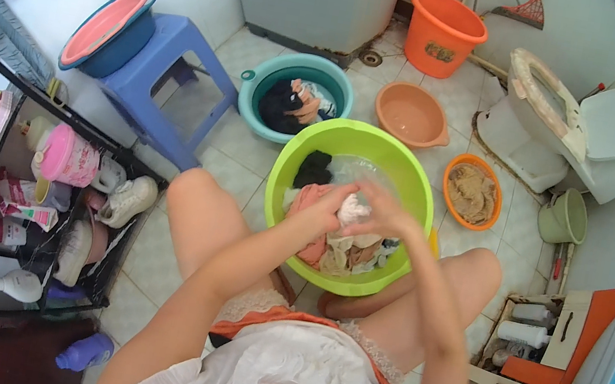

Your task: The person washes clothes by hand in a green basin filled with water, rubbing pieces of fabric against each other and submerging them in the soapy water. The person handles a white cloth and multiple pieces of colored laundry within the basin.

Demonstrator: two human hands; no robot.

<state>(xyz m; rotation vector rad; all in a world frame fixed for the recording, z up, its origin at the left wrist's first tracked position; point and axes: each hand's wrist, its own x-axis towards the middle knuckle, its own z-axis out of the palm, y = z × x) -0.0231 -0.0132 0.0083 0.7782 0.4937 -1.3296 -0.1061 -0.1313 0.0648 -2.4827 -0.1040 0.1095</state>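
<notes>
Pale square tiles (248, 157) floor this small washroom, bent by the fisheye feed I'm watching. Nearest to me is the wearer's lap: a white ruffled top (326, 368) over an orange garment (277, 317) trimmed with lace. Between the knees, both hands meet above a lime-green tub (413, 186). I see the left hand (330, 206) closed around one side of a bunched white cloth (354, 210), which is between the two hands over the tub. The right hand (385, 216) is blurred beside that cloth, fingers bent; I cannot tell whether it grips. Below them I make out a salmon-pink garment (313, 195), beige cloth (336, 260) and a black piece (315, 170) at the tub's left.

Just beyond, I have a teal basin (246, 101) of dark and pink clothes, a terracotta-coloured basin (412, 112) with a pouring lip, and a small orange basin (473, 224) holding tan cloth (472, 191). Leftward stands a blue plastic stool (173, 45). Farthest off, I pick out a white toilet (530, 145), an orange bucket (443, 39) and a red broom head (527, 10).
</notes>
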